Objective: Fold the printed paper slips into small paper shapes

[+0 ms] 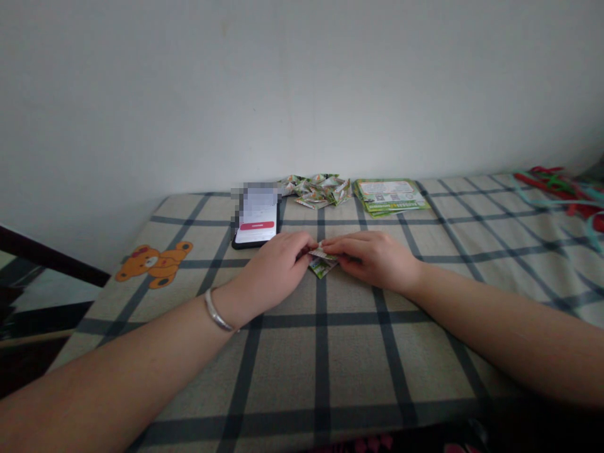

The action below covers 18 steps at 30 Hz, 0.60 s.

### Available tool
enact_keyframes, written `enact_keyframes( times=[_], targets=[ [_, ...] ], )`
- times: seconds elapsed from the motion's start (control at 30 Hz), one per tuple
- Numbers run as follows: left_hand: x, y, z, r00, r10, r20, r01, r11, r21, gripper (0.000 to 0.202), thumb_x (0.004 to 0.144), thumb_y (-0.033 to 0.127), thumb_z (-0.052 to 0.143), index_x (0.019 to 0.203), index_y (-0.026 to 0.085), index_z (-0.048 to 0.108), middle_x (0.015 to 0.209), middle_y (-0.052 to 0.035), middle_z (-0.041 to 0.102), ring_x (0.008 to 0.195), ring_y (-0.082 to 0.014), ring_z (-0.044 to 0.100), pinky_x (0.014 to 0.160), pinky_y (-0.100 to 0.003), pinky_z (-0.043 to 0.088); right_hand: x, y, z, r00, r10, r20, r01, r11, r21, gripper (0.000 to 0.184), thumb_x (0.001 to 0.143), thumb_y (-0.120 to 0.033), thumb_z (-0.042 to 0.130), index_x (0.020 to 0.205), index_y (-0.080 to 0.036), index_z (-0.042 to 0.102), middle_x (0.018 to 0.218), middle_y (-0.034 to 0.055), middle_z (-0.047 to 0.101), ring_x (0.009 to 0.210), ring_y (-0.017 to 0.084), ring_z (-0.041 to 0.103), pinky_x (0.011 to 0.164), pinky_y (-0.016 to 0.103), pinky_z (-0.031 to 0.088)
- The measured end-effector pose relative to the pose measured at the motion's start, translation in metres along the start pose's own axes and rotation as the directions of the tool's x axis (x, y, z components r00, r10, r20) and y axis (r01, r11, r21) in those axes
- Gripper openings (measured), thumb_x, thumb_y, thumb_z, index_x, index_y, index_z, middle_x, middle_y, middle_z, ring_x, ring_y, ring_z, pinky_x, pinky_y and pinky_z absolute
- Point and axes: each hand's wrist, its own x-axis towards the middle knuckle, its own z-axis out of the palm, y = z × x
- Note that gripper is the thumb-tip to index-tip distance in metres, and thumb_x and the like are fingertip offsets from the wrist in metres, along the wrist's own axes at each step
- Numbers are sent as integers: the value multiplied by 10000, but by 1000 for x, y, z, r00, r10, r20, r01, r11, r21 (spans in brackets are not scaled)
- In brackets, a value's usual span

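Observation:
A small folded piece of printed green and white paper (323, 267) lies on the checked tablecloth in front of me, its lower corner pointing my way. From the left, my left hand (289, 261) closes its fingertips on the paper's edge; a silver bangle circles that wrist. My right hand (377, 259) presses the opposite side with its fingers held together. The fingers cover much of the paper, so its full shape is hidden. Beyond the hands is a heap of folded paper pieces (321, 190) with similar print. Right of it sits a stack of flat printed sheets (391, 194).
A phone (257, 217) with a lit screen lies just past my left hand. A bear picture (155, 264) is on the tablecloth (283, 365) at left. Red and teal ribbon-like strips (570, 192) lie at the far right. A wall (302, 88) rises behind the table.

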Motion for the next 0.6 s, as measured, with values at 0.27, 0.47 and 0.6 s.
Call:
enact_keyframes(
  times=[0.27, 0.47, 0.6],
  targets=[
    [-1, -2, -1, 1000, 14, -16, -15, 1000, -3, 139, 824, 87, 539, 923, 164, 598, 878, -15, 623, 815, -158, 583, 726, -291, 470, -3, 2, 0, 996, -88, 18, 88, 996, -5, 306, 887, -118, 536, 1164, -150, 662, 1201, 85, 687, 1033, 192, 681, 881, 335, 573],
    [0, -12, -3, 979, 204, 5, -203, 977, 64, 122, 839, 92, 558, 889, 170, 636, 905, -19, 629, 878, -160, 585, 787, -289, 468, -6, 6, 1, 994, -105, 6, 105, 994, 37, 294, 897, -134, 540, 1156, -159, 677, 1220, 108, 669, 1066, 190, 661, 904, 327, 561],
    [1, -15, -5, 968, 248, 22, -249, 960, 130, 106, 869, 120, 564, 896, 168, 655, 904, -26, 643, 879, -171, 592, 801, -305, 469, -7, 6, 1, 997, -77, 12, 77, 997, 32, 302, 906, -169, 551, 1187, -186, 663, 1211, 79, 681, 1058, 177, 665, 917, 315, 549]
  ],
)
